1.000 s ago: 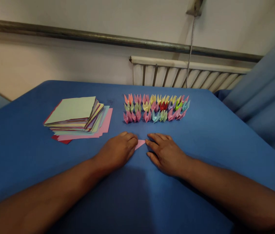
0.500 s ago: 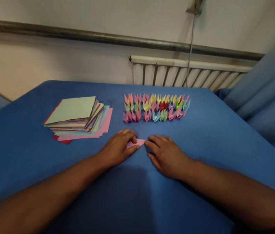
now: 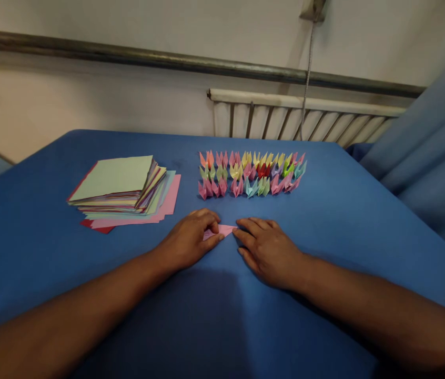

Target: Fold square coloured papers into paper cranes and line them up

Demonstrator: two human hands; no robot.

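A small folded piece of pink paper (image 3: 227,230) lies on the blue table, its pointed end to the right. My left hand (image 3: 195,237) grips it with curled fingers and thumb, covering its left part. At the paper's right tip is my right hand (image 3: 267,250), palm down with fingers stretched out. Its index fingertip touches the tip or rests right beside it; I cannot tell which. Beyond the hands stand three rows of folded paper cranes (image 3: 252,173) in pink, yellow, green, blue and red.
A thick stack of coloured paper sheets (image 3: 115,179) sits at the left on the blue table (image 3: 349,226). Behind the table are a wall with a metal pipe (image 3: 159,59), a white rail (image 3: 262,98) and a hanging cord (image 3: 307,79). A blue curtain (image 3: 431,147) hangs at the right.
The whole view has shifted very slightly. Both hands keep nearly the same pose at the pink paper.
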